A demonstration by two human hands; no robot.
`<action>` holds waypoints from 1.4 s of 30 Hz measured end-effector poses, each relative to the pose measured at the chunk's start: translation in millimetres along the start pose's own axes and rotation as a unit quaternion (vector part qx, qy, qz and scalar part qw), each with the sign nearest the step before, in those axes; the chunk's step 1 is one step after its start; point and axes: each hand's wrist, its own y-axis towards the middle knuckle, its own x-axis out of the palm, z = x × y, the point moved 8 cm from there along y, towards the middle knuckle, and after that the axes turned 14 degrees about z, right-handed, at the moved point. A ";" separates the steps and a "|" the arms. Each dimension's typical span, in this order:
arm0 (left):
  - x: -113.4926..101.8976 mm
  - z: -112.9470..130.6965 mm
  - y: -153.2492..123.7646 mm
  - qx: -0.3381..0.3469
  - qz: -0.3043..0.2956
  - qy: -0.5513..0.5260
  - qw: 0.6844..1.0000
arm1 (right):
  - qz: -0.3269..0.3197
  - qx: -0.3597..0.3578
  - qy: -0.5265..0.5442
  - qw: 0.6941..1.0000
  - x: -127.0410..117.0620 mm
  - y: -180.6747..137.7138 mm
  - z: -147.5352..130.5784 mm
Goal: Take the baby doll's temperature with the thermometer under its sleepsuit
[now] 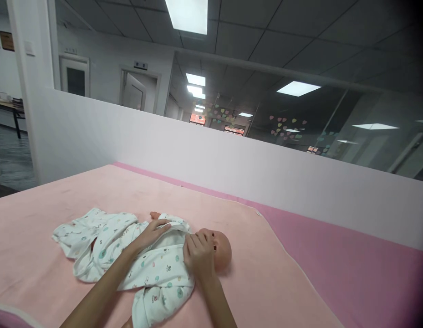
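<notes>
A baby doll lies on its back, its head to the right and its legs to the left. It wears a white baby outfit with small coloured prints, and the front is partly open at the chest. My left hand is over the chest, its fingers bent at the edge of the front flap and seeming to hold it. At the collar, just below the doll's chin, my right hand has its fingers curled closed on the fabric. That hand hides the neck and part of the doll's face. One small doll hand shows beyond the far sleeve.
A pale pink blanket lies under the doll, over a darker pink surface. A low white wall with glass above runs along the far side. At the far left stands a table beyond a doorway.
</notes>
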 end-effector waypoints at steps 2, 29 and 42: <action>-0.6 -0.6 0.5 0.002 0.008 0.002 1.000 | -0.042 -0.012 -0.059 0.997 14.9 6.5 -8.3; 14.3 9.9 -10.9 0.009 -0.072 0.009 0.997 | 0.046 0.113 -0.027 0.992 -31.3 16.6 7.8; -1.8 54.0 -37.5 0.076 -0.043 0.043 0.995 | 0.160 0.468 0.334 0.803 -82.8 -13.1 46.4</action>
